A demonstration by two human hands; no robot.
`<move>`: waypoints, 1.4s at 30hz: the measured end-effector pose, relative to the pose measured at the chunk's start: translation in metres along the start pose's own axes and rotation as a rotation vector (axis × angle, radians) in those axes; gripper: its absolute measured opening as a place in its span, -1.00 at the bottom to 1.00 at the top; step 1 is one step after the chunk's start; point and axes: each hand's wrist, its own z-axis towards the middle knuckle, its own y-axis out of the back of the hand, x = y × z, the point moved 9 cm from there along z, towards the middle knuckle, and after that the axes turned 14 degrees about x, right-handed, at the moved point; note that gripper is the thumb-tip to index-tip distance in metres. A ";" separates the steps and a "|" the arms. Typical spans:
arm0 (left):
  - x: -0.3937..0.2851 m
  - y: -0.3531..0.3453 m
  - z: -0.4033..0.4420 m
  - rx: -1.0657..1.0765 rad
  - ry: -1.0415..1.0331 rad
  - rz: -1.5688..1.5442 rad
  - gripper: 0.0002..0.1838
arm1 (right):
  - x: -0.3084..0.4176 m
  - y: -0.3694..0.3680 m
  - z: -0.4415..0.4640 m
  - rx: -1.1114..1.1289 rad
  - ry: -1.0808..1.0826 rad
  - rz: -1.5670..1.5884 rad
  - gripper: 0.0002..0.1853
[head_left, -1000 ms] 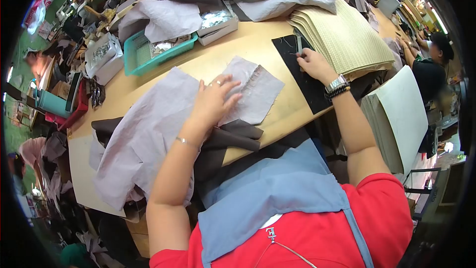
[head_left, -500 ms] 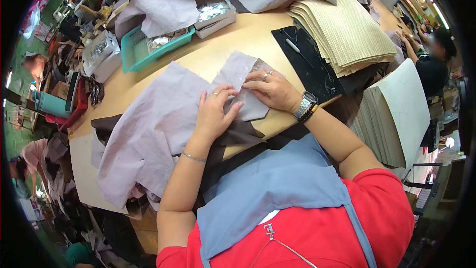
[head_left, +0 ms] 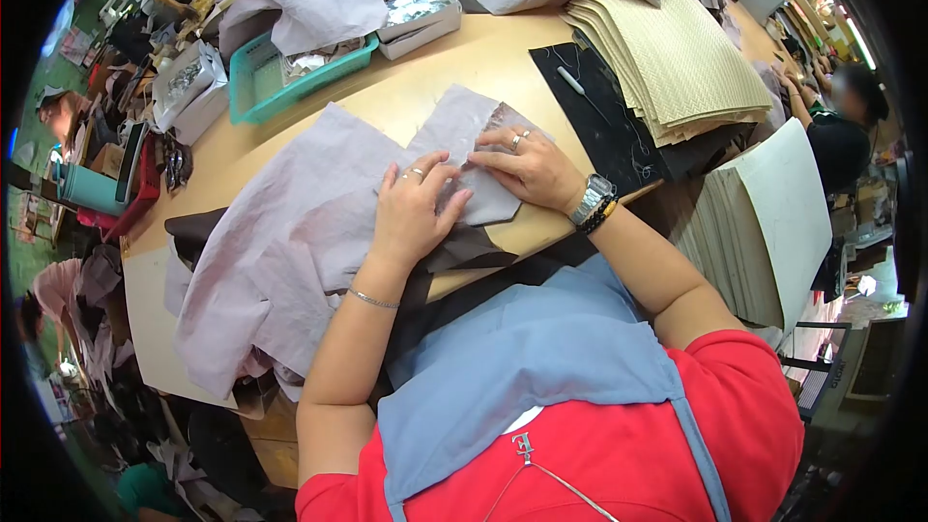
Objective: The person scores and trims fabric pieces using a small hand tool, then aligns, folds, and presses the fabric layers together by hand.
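Observation:
A large pale mauve-grey fabric piece (head_left: 290,203) lies rumpled on the table's near left side. To its right is a smaller piece of the same fabric (head_left: 447,116), with a shiny strip and a brownish patch near its upper right. My left hand (head_left: 416,213) rests on the fabric, fingers bent and thumb held apart. Across from it, my right hand (head_left: 535,172) has thumb and forefinger closed together at the smaller piece; what is between the tips is too small to make out. Dark material (head_left: 469,249) shows beneath the fabric at the table's edge.
A teal basket (head_left: 246,87) and a box of shiny pieces (head_left: 420,24) stand at the back. Right of my hands, a white-handled tool (head_left: 570,80) lies on a black sheet (head_left: 619,150). Beyond are stacked cream textured sheets (head_left: 677,58) and pale boards (head_left: 764,232). A co-worker (head_left: 846,135) sits far right.
The view has shifted slightly. Both hands stay at the smaller fabric piece, with the right fingertips moving only a little on it.

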 end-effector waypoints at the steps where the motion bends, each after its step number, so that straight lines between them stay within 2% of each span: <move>1: 0.001 0.000 0.000 0.000 0.006 -0.001 -0.69 | 0.000 0.000 0.001 0.006 -0.001 0.000 -0.70; 15: 0.006 -0.003 -0.001 0.000 0.031 -0.056 -0.68 | -0.006 -0.001 0.000 -0.059 -0.024 0.089 -0.75; 24: 0.006 -0.006 0.001 0.053 0.007 -0.082 -0.72 | 0.007 -0.002 0.003 0.039 0.072 -0.029 -0.66; 31: 0.006 -0.007 0.000 0.072 0.015 -0.116 -0.70 | 0.002 -0.007 0.001 0.070 0.022 0.025 -0.66; 37: 0.003 -0.004 0.001 0.077 0.001 -0.092 -0.70 | 0.007 -0.008 0.003 0.083 0.095 -0.059 -0.71; 42: 0.004 -0.007 0.001 0.092 -0.009 -0.090 -0.66 | 0.004 -0.009 0.003 0.098 0.035 -0.024 -0.73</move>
